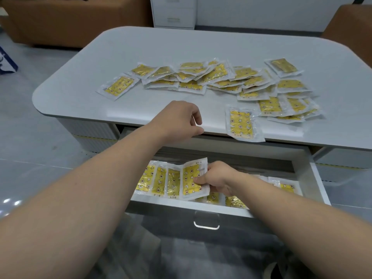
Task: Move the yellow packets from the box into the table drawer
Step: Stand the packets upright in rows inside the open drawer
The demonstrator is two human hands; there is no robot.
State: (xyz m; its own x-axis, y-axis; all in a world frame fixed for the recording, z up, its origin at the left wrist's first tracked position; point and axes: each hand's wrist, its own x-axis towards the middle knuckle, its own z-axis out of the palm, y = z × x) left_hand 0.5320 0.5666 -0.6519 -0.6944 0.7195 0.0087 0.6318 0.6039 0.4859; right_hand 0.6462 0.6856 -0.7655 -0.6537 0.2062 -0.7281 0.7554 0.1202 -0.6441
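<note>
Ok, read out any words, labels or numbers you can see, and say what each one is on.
No text reads clearly.
Held packet, in the right hand: small print near its top edge, too blurred.
Drawer packets: small print on lower edges, too blurred.
Near packet on the table: small print at top, too blurred.
Blue bag: white marks, unreadable.

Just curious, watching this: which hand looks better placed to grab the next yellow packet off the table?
Probably the left hand: it is empty at the front edge of the table, close to the overhanging packet. The right hand is down in the drawer, pinching a second packet.
</note>
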